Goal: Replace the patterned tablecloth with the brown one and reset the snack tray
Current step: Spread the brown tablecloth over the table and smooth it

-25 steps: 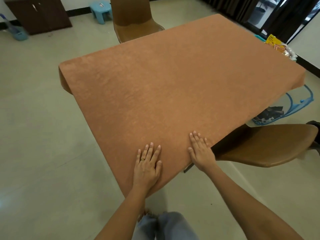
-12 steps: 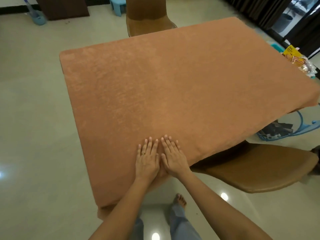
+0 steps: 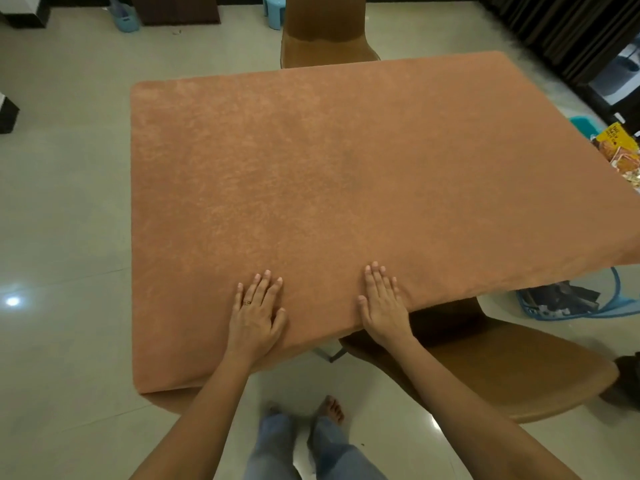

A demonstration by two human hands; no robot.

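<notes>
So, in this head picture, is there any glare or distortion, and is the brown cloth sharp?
Head view: a small bright glare spot sits on the shiny floor at left; wide-angle distortion bows the brown tablecloth edges; the cloth, left hand and right hand look reasonably sharp; lighting is soft, with shadow under the table's near edge.

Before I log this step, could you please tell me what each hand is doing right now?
Left hand: open, flat on the brown tablecloth, holding nothing.
Right hand: open, flat on it, holding nothing.
</notes>
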